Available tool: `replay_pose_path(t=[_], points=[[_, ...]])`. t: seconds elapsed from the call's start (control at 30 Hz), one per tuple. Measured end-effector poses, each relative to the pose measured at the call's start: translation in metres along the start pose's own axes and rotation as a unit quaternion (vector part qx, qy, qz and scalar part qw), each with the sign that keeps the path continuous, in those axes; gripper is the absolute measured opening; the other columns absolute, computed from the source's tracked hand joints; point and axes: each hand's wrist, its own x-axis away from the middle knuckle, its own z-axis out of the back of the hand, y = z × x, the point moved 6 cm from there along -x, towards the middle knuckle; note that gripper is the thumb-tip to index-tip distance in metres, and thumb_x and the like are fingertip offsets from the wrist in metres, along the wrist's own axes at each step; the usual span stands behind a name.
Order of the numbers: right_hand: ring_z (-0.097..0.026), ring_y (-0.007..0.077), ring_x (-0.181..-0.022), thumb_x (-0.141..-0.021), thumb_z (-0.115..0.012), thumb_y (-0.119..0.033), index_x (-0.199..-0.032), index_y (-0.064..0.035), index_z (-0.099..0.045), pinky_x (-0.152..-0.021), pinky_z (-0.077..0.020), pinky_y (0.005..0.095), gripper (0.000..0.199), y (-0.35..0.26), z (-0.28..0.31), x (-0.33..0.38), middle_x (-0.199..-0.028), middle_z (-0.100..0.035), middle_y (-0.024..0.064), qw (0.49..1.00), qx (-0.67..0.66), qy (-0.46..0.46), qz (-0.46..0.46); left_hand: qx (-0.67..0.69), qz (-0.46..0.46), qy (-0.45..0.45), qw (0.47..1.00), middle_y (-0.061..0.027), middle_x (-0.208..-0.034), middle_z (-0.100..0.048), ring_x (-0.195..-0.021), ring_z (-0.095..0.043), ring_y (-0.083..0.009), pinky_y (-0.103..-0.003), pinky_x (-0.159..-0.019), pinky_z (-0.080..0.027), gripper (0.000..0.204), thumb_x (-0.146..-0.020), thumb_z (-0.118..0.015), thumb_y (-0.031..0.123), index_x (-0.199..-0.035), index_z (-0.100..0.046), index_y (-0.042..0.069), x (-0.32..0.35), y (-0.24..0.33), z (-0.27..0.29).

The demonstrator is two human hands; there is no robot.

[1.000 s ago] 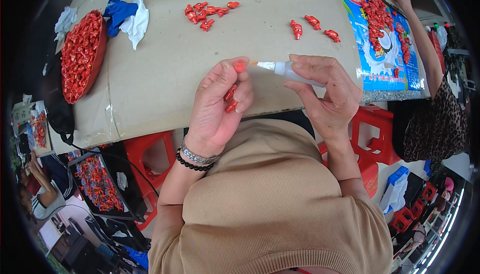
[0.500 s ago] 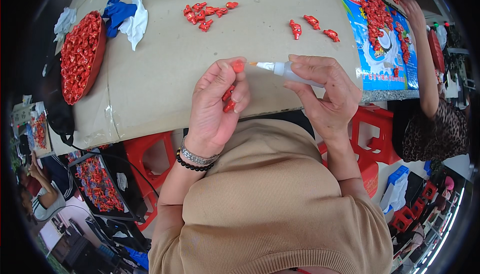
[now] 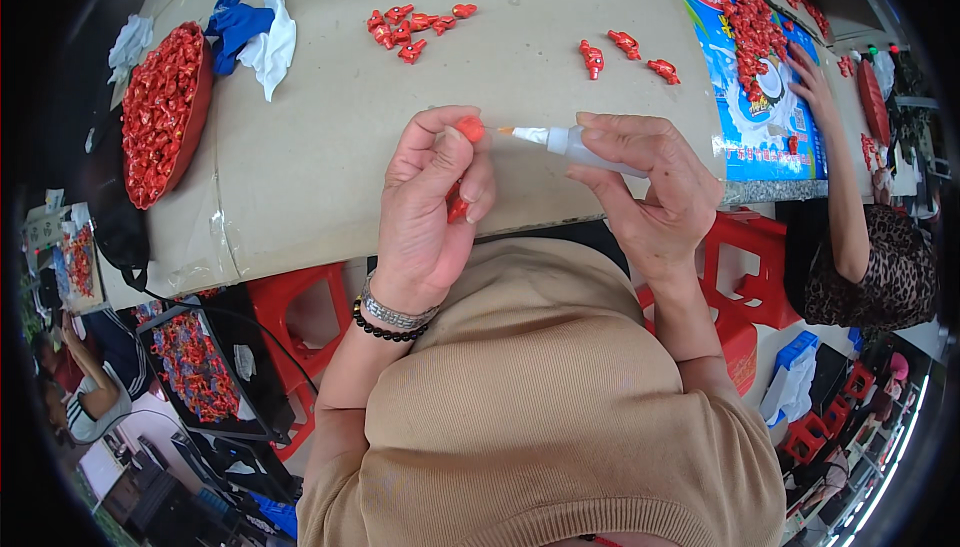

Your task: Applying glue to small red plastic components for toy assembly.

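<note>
Head view, from the left edge: a red tray (image 3: pixel 195 122) heaped with small red pieces sits on the worktop (image 3: pixel 340 137), which is covered in brown card. Just beside it lie a blue glove (image 3: pixel 235 19) and a white cloth (image 3: pixel 272 47). Farther along, a loose cluster of red pieces (image 3: pixel 412 25) lies near the far edge.

Over the near edge of the worktop, the left hand (image 3: pixel 428 212) is curled shut around a small red piece (image 3: pixel 470 129). It is glossy, rounded at the top and pinched between thumb and forefinger, with more red showing lower down inside the grip; its full shape is hidden by the fingers. A thin orange nozzle tip reaches almost to it, too close to tell if they touch.

That tip belongs to a small squeeze bottle (image 3: pixel 575 145), translucent with a white neck, lying level and held closed in the right hand (image 3: pixel 655 192), fingers wrapped over its body.

Past it, three red pieces (image 3: pixel 628 52) lie apart on the card. At the right, a blue printed sheet (image 3: pixel 760 107) carries another red heap, and another person's hand (image 3: pixel 812 87) rests on it.
</note>
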Motion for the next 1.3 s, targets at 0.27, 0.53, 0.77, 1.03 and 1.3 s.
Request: replay_pose_path(t=[0.27,0.53,0.77,1.03,1.3], points=[[-0.066,0.023,-0.074,-0.06,-0.072,0.009,-0.084,0.0007,-0.065,-0.062,-0.0535,0.0294,0.027,0.0011,-0.0007,0.0022,-0.086,-0.067,0.012,1.0,-0.015,0.003,-0.01,-0.004,-0.018,0.0,1.0,-0.0073,-0.096,-0.059,-0.06,-0.04,-0.0068,-0.019,-0.048,-0.035,0.021,-0.092,-0.057,0.01,-0.113,-0.053,0.006,0.0003,0.0013,0.0007],[-0.068,0.0228,-0.083,-0.063,-0.076,0.008,-0.086,0.0016,-0.065,-0.067,-0.055,0.0282,0.027,0.0003,-0.0007,0.0036,-0.089,-0.068,0.015,1.0,-0.013,-0.013,-0.013,0.007,-0.033,-0.005,0.999,-0.0083,-0.102,-0.06,-0.06,-0.04,-0.007,-0.02,-0.049,-0.035,0.022,-0.091,-0.058,0.009,-0.113,-0.052,0.007,0.0003,0.0026,0.0007],[-0.068,0.0233,-0.088,-0.064,-0.078,0.008,-0.087,0.0023,-0.064,-0.07,-0.0561,0.0285,0.027,0.0005,-0.0011,0.0052,-0.092,-0.067,0.0171,0.999,-0.024,-0.022,-0.026,0.028,-0.041,0.0,0.999,-0.0084,-0.104,-0.06,-0.06,-0.04,-0.0072,-0.019,-0.048,-0.035,0.021,-0.092,-0.057,0.007,-0.112,-0.052,0.008,0.0005,0.0039,-0.0007],[-0.067,0.0235,-0.076,-0.06,-0.073,0.01,-0.085,0.001,-0.065,-0.064,-0.0536,0.0297,0.028,0.0024,-0.0033,0.0061,-0.087,-0.068,0.0127,0.999,-0.044,0.013,-0.018,0.049,-0.031,0.0,0.998,-0.0083,-0.104,-0.06,-0.06,-0.039,-0.0076,-0.019,-0.047,-0.034,0.019,-0.093,-0.055,0.007,-0.111,-0.053,0.007,-0.0007,0.0012,-0.001],[-0.067,0.0254,-0.09,-0.063,-0.078,0.009,-0.088,0.0031,-0.062,-0.07,-0.0547,0.0299,0.031,0.0065,0.0011,0.0065,-0.093,-0.066,0.0177,0.997,-0.063,0.001,-0.037,0.058,0.018,-0.02,0.998,-0.0046,-0.087,-0.054,-0.059,-0.04,-0.0079,-0.02,-0.046,-0.034,0.017,-0.097,-0.05,0.02,-0.105,-0.052,0.005,-0.0015,-0.0032,-0.0008]])
